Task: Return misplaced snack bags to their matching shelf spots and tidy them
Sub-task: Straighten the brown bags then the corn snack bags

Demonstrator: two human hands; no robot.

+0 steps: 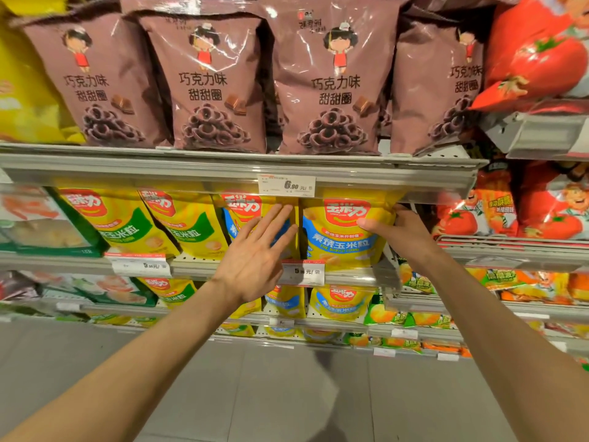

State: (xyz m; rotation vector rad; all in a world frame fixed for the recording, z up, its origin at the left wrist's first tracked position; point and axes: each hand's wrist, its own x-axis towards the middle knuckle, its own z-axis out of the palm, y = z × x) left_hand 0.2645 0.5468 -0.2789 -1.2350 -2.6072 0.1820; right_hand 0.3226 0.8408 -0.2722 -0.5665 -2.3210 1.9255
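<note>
A yellow corn-snack bag with a blue band (pixel 342 232) stands upright on the middle shelf (pixel 204 266). My right hand (pixel 398 231) grips its right edge, thumb across the front. My left hand (pixel 258 253) is flat with fingers spread, pressing against the neighbouring blue-band bag (pixel 236 212) to the left. Further left stand two yellow bags with green bands (pixel 188 224).
Brown chocolate-ring bags (pixel 331 87) fill the upper shelf. Red tomato-flavour bags (pixel 535 55) sit at the right, a green and clear bag (pixel 44 228) at the left. Lower shelves (pixel 318 323) hold more yellow, green and orange bags. Grey floor lies below.
</note>
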